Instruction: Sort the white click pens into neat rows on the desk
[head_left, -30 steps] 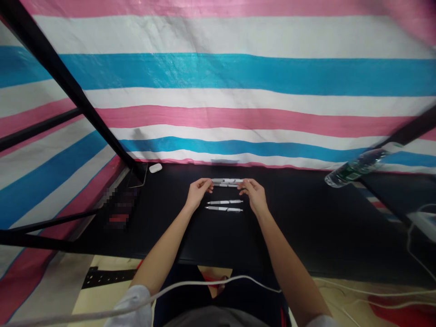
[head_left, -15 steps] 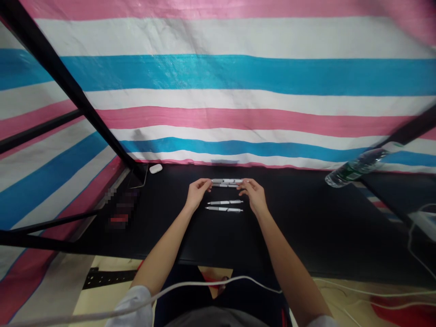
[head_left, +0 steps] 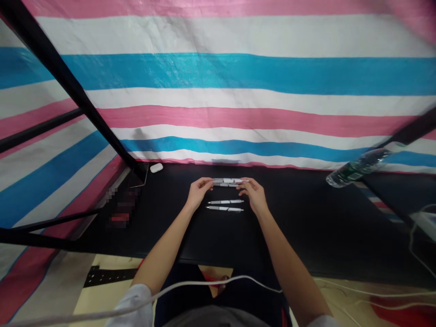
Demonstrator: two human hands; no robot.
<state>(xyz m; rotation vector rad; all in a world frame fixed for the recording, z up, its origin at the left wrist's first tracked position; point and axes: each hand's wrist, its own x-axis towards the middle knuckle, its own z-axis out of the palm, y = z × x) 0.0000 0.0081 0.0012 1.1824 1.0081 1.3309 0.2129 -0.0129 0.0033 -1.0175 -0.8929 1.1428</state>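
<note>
Both my hands hold a small bundle of white pens (head_left: pixel 227 182) level above the black table (head_left: pixel 306 218). My left hand (head_left: pixel 198 193) pinches the bundle's left end, and my right hand (head_left: pixel 255 195) pinches its right end. Two more white pens (head_left: pixel 225 205) lie side by side on the table just below the bundle, between my wrists. Neither hand touches those two.
A small white case (head_left: pixel 156 167) lies at the table's back left corner. A plastic water bottle (head_left: pixel 361 167) hangs tilted at the right by a black frame bar. Striped pink, white and blue tarp forms the back wall. White cables run across my lap and at the right.
The bundle of pens has risen very slightly between my hands. The two pens on the table have not moved.
</note>
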